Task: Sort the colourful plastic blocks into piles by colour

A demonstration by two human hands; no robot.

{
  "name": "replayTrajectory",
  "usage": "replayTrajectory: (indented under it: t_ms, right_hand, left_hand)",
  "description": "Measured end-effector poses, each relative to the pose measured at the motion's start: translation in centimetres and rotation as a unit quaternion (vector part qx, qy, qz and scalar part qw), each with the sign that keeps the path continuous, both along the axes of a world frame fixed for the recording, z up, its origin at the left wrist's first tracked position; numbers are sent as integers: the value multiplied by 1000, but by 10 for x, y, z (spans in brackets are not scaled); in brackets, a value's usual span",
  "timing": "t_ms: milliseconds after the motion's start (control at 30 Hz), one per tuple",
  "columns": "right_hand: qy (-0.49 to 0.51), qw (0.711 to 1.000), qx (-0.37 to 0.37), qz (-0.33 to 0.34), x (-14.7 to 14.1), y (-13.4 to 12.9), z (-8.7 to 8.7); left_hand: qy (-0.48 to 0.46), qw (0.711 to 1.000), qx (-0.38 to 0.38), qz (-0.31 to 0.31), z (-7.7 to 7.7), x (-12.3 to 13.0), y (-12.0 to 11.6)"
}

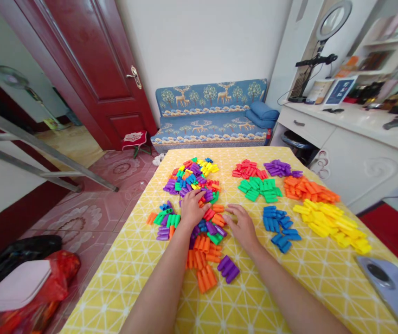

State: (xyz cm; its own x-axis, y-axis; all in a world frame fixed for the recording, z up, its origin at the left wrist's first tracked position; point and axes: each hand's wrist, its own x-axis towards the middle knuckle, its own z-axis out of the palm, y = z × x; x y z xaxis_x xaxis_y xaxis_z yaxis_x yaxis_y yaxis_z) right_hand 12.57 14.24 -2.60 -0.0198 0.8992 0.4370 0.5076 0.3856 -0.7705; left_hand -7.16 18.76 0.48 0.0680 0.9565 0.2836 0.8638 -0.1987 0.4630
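My left hand (192, 207) rests on a mixed heap of coloured plastic pieces (185, 185), its fingers bent over them; what is under the fingertips is hidden. Just right of the heap, my right hand (242, 225) has its fingers apart beside orange pieces (217, 220) and holds nothing visible. Nearer to me are more orange pieces (206, 278) and a purple piece (228, 269). Single-colour piles stand on the right: red (249, 169), green (259, 189), purple (281, 168), blue (279, 225), orange (310, 190) and yellow (331, 225).
A yellow patterned cloth (122, 297) covers the table. A phone-like device (394, 292) lies at its right edge. Beyond the table is a blue sofa (209, 116); a white cabinet (366, 153) stands at the right. Bags (28, 283) lie on the floor at the left.
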Motion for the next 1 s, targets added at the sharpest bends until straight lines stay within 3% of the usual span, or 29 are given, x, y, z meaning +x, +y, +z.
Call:
replayTrajectory:
  t_ms: [267,1000]
  right_hand:
    - [18,999,-14,34,7,4,-5]
    - [1,1000,-10,17,4,4,-5]
  left_hand:
    - [2,1000,1,4,2,1,-1]
    - [5,1000,12,-3,1,2,-1]
